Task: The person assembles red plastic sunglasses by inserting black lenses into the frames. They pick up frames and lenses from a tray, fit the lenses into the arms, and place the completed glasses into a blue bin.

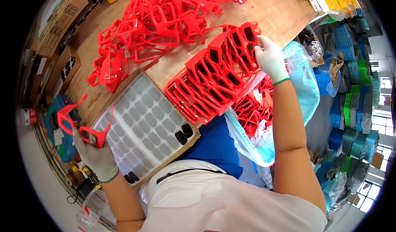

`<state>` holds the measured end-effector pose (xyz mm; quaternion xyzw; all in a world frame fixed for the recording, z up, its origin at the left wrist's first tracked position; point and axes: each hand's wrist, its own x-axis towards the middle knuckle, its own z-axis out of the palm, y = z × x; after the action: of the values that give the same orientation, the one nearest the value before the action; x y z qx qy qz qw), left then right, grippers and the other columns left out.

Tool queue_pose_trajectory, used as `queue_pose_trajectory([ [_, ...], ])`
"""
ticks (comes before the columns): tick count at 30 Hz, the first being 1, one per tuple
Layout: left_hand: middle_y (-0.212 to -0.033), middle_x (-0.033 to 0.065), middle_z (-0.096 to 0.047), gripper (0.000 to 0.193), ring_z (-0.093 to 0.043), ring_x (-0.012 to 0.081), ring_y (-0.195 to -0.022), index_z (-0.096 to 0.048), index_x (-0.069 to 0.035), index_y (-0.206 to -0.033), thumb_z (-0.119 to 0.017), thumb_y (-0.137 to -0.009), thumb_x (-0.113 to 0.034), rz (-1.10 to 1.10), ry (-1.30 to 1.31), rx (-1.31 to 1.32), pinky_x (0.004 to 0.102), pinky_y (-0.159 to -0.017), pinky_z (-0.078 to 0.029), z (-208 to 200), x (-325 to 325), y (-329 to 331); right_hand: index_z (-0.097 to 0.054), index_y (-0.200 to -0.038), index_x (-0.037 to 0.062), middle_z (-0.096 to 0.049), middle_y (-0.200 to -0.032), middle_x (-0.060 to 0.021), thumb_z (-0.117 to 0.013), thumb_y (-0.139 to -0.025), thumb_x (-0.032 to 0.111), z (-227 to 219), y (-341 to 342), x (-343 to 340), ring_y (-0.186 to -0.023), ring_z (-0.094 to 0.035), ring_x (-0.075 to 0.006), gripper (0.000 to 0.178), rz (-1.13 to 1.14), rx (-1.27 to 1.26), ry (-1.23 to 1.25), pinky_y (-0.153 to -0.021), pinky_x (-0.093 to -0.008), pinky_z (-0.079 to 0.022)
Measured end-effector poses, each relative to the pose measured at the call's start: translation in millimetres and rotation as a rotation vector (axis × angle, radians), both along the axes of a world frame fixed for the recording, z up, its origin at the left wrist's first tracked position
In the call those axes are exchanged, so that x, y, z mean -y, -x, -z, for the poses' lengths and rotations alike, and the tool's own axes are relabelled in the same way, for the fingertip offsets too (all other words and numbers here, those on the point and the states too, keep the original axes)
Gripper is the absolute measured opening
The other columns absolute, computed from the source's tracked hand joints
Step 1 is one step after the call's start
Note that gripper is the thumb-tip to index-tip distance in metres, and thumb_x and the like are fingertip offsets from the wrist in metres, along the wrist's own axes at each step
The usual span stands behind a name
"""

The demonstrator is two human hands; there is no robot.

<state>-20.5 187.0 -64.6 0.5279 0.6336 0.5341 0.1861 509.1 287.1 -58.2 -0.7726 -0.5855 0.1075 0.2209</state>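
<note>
The frames (214, 71) look like glossy red plastic, smooth and catching highlights. The lenses (181, 138) are dark, smooth and shiny; over others lies a milky, translucent plastic sheet (138, 112). Their box (177, 154) is matt brown cardboard. The tabletop (264, 9) is smooth, grained wood with a faint sheen. The gloves (272, 61) are matt white cloth, the bag (303, 79) thin, crinkled, shiny bluish plastic, and the shirt (231, 199) soft, matt white cloth.

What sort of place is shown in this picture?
Probably an eyewear workshop: red spectacle frames lie heaped on a wooden table, a shallow box holds dark lenses, and stacked crates stand beyond.
</note>
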Motion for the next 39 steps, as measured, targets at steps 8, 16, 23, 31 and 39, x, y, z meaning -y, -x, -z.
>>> queue_pose_trajectory([
  [8,-0.114,0.0115,-0.054,0.038,-0.058,0.0194,-0.093,-0.043,0.003,-0.135,-0.041,-0.11,-0.025,-0.046,-0.04,0.106,0.0308,-0.083,-0.055,-50.0,59.4,20.9,-0.066,-0.117,0.0048,-0.07,-0.101,-0.0248,-0.057,-0.091,0.015,1.3,8.6,6.4,-0.098,-0.067,-0.0427,0.03,-0.031,0.094,-0.088,-0.088,-0.0493,-0.053],
  [16,-0.097,0.003,-0.049,0.04,-0.051,0.012,-0.084,-0.048,-0.004,-0.13,-0.041,-0.109,-0.038,-0.036,0.186,0.441,0.0276,-0.078,-0.048,-80.0,111.6,20.3,-0.066,-0.11,0.0051,-0.07,-0.096,-0.0266,-0.058,-0.089,0.014,0.7,30.0,10.4,-0.095,-0.067,-0.0454,0.024,0.102,0.29,-0.048,-0.088,-0.0517,-0.053],
  [23,-0.093,0.005,-0.053,0.048,-0.054,0.016,-0.08,-0.046,-0.003,-0.136,-0.053,-0.104,-0.038,-0.04,0.126,0.691,0.0329,-0.072,-0.05,-64.1,137.3,7.0,-0.064,-0.109,0.0041,-0.071,-0.094,-0.0227,-0.062,-0.088,0.015,4.4,35.3,8.6,-0.094,-0.068,-0.0415,0.023,-0.036,0.022,-0.011,-0.085,-0.0468,-0.054],
  [31,-0.094,0.0057,-0.054,0.04,-0.054,0.0157,-0.082,-0.049,-0.004,-0.128,-0.053,-0.105,-0.037,-0.038,0.109,0.654,0.0336,-0.072,-0.05,-73.8,143.5,19.6,-0.064,-0.111,0.0028,-0.071,-0.096,-0.022,-0.064,-0.088,0.012,11.6,38.6,15.2,-0.094,-0.069,-0.0398,0.025,-0.174,-0.029,-0.103,-0.084,-0.0446,-0.055],
  [39,-0.095,0.0046,-0.052,0.042,-0.053,0.0143,-0.081,-0.048,-0.002,-0.128,-0.047,-0.106,-0.038,0.048,0.165,0.607,0.0312,-0.074,-0.048,-69.7,149.4,14.8,-0.065,-0.11,0.0003,-0.07,-0.098,-0.0256,-0.06,-0.089,0.015,-6.8,47.1,9.9,-0.096,-0.069,-0.0414,0.026,0.091,0.29,-0.149,-0.087,-0.0496,-0.054],
])
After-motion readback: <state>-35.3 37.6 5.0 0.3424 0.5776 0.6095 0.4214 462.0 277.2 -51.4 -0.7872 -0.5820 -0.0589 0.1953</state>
